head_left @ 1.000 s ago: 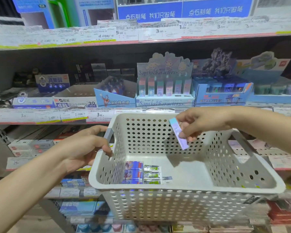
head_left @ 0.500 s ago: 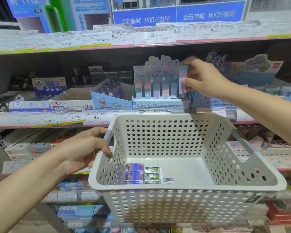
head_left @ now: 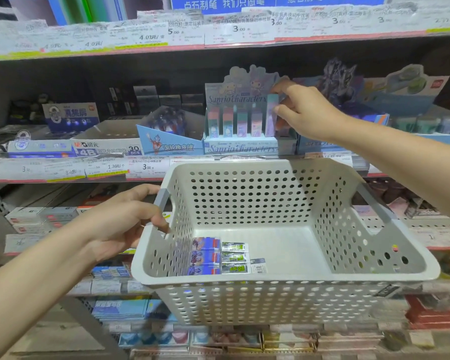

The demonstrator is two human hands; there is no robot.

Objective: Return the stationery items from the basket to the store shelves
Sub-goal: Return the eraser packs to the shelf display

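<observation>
My left hand (head_left: 126, 222) grips the grey left handle of a white perforated basket (head_left: 283, 302), held up in front of the shelves. On the basket floor lie blue packaged erasers (head_left: 204, 255) and green-labelled erasers (head_left: 234, 257) side by side, with a small tag beside them. My right hand (head_left: 302, 113) reaches to the middle shelf and pinches a pastel teal-and-lilac eraser (head_left: 271, 115), which stands upright at the right end of the row in the Sanrio characters display box (head_left: 242, 149). Several similar erasers stand in that row.
Left of the display sit an Ultraman eraser box (head_left: 166, 146) and a 4B eraser carton (head_left: 107, 150). Blue display boxes (head_left: 322, 145) stand to the right. Price-label strips (head_left: 115, 167) run along each shelf edge. Lower shelves hold more boxed stationery.
My right hand lifted the pastel eraser out of the basket, carried it up to the middle shelf and lowered it into the right end of the Sanrio display row. The left hand kept its hold on the basket.
</observation>
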